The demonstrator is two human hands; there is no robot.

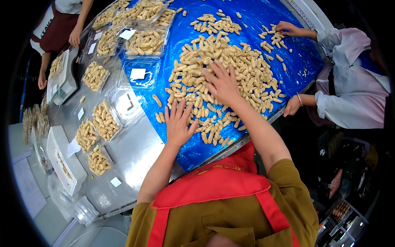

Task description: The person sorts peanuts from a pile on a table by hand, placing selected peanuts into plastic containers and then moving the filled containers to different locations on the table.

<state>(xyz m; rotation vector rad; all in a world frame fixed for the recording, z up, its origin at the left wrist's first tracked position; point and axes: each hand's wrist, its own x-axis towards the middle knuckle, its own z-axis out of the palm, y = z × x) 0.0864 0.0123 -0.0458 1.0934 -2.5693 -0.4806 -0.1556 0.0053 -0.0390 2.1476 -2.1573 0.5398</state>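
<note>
A wide heap of unshelled peanuts (251, 74) lies on a blue plastic sheet (164, 88). My right hand (223, 84) rests on the middle of the heap, its fingers spread, palm down. At the heap's near left edge my left hand (177, 125) lies with fingers stretched out, touching or just above the sheet and a few peanuts. Neither hand is closed round anything. Just left of it stands an empty clear plastic tray (142, 76) with a white label.
Peanut-filled clear trays (105, 120) stand on the metal tabletop (135, 148) to the left. A scale (66, 84) is beyond them, near a person in a dark red apron (61, 26). A white foam box (61, 160) sits at far left. At right, another person's hand (289, 29) handles peanuts.
</note>
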